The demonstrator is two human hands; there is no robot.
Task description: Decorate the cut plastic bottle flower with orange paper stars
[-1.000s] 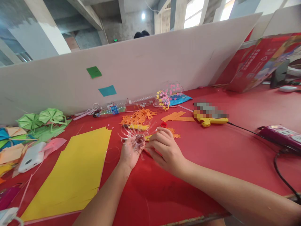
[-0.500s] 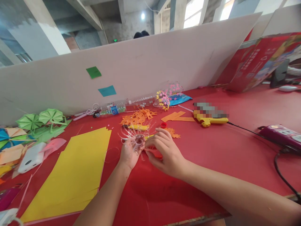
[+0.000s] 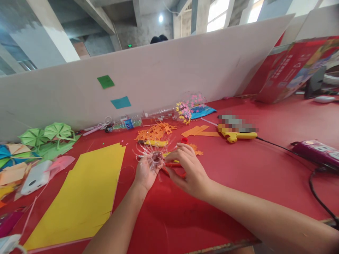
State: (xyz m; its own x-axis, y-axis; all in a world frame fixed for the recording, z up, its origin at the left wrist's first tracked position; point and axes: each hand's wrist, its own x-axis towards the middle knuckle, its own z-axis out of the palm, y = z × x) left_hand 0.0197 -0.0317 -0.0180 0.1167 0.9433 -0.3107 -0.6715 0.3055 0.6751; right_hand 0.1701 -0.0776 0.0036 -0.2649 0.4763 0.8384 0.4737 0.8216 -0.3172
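From here I have my left grip (image 3: 145, 174) closed around the clear fringed plastic piece (image 3: 155, 157), held over the worktop (image 3: 198, 225); my right grip (image 3: 188, 167) sits with fingertips at its near edge, and I can't tell whether they pinch a strip. I judge it light, slick and springy, easily creased, best held by its stiffer-looking middle ring
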